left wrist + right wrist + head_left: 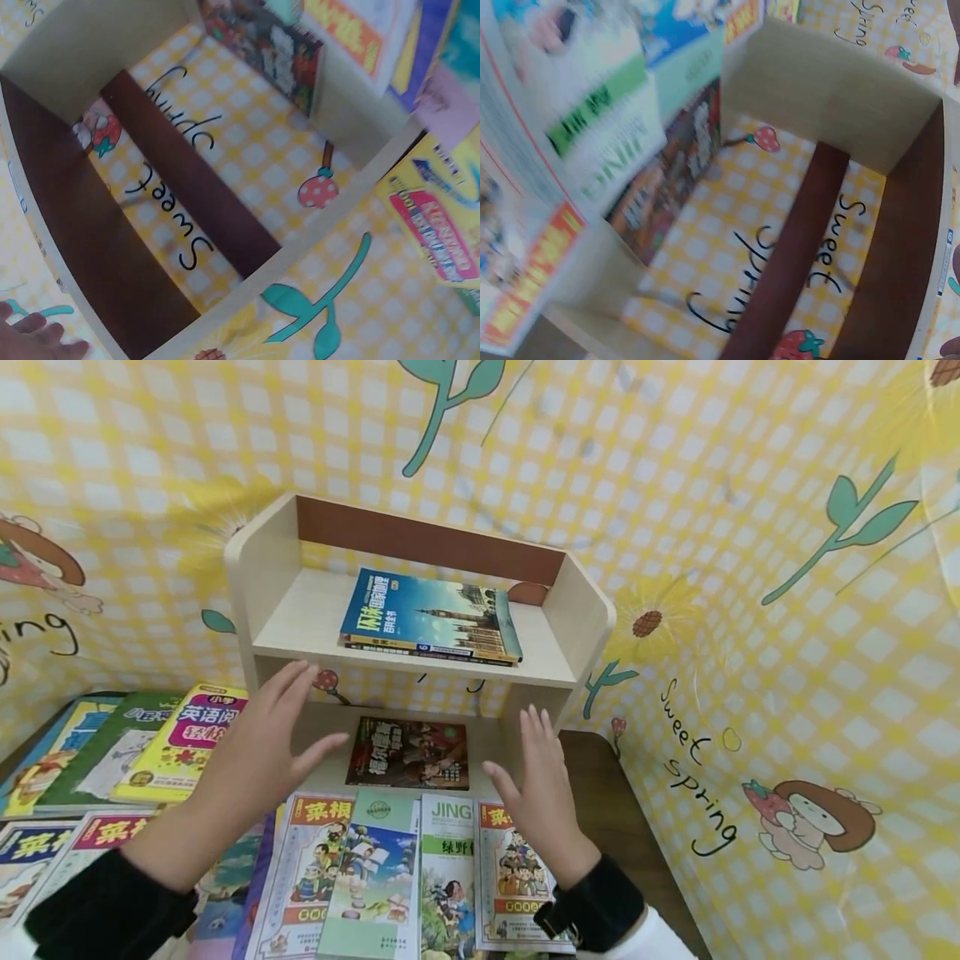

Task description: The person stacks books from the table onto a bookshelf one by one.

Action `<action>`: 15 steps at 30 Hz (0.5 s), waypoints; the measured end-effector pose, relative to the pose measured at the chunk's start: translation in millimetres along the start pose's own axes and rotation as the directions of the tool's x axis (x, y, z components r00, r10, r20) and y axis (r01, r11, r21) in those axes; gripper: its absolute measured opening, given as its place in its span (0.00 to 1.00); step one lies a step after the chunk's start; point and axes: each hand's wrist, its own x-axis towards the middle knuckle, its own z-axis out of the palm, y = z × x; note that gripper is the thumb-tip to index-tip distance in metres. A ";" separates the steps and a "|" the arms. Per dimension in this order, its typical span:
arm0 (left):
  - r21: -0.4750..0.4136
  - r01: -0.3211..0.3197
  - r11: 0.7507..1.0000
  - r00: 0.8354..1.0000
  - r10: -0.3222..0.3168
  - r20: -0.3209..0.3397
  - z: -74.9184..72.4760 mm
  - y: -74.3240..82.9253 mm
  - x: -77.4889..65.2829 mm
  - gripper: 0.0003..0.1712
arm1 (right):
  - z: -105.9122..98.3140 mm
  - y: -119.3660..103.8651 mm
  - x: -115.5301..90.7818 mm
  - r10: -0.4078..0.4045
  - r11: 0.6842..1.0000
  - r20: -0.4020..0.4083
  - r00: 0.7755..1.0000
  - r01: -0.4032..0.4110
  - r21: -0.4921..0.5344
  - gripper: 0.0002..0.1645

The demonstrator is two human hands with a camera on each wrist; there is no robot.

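Note:
Both hands are raised with extended fingers and hold nothing. My left hand (pixel 255 752) is in front of the left side of a small two-tier bookshelf (pixel 558 618); part of it shows in the lower left corner of the left wrist view. Opposite it, my right hand (pixel 543 789) is before the right side, thumb apart from the fingers. A blue-covered book (pixel 427 610) lies flat on top of other books on the upper shelf, between the hands. Below, a dark-covered book (pixel 408 752) lies flat on the lower level.
In front of the shelf lie several booklets, among them a pale green one (pixel 371 881) and a green-banded one (pixel 447 868). A yellow book (pixel 180 743) and a green book (pixel 112 752) overlap at left. Checked yellow cloth (pixel 750 652) covers the walls behind and beside the table (pixel 637 827).

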 end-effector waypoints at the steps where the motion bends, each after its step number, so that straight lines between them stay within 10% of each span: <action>1: 0.015 -0.014 1.000 1.000 0.014 0.002 1.9 -1.7 -6.2 0.51 | 1.6 2.3 -7.2 0.007 1.000 0.001 1.000 -0.007 0.000 0.49; 15: 0.102 0.100 0.990 0.981 -0.115 0.157 42.7 -25.7 -84.5 0.62 | 10.4 40.9 -68.7 0.259 0.964 -0.006 0.966 -0.258 0.069 0.52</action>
